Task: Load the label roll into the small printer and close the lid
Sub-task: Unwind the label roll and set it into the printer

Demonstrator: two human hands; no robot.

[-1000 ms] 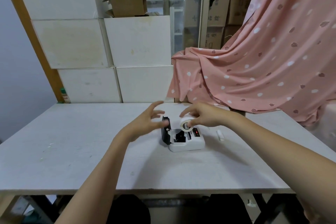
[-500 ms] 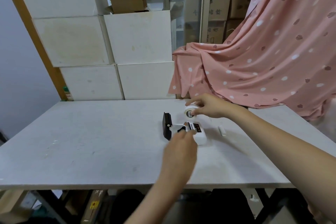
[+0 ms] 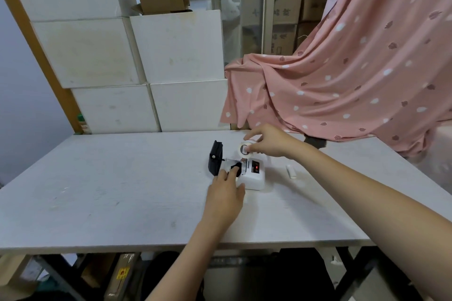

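A small white printer [image 3: 254, 176] with a red light on its panel sits mid-table, its black lid [image 3: 215, 161] swung open and standing upright on the left. My right hand [image 3: 270, 141] holds a white label roll [image 3: 244, 148] just above and behind the printer's open bay. My left hand [image 3: 226, 193] rests against the printer's near left side, fingers reaching over the bay edge where a black part shows. The inside of the bay is partly hidden by my left fingers.
A small white cylindrical piece [image 3: 291, 171] lies on the grey table [image 3: 110, 190] right of the printer. White boxes [image 3: 176, 46] are stacked behind the table, and a pink dotted cloth [image 3: 342, 85] drapes over its back right corner.
My left hand dropped from beside the lid to the near side of the printer. My right hand with the roll lifted slightly back from the bay. The camera tilted down.
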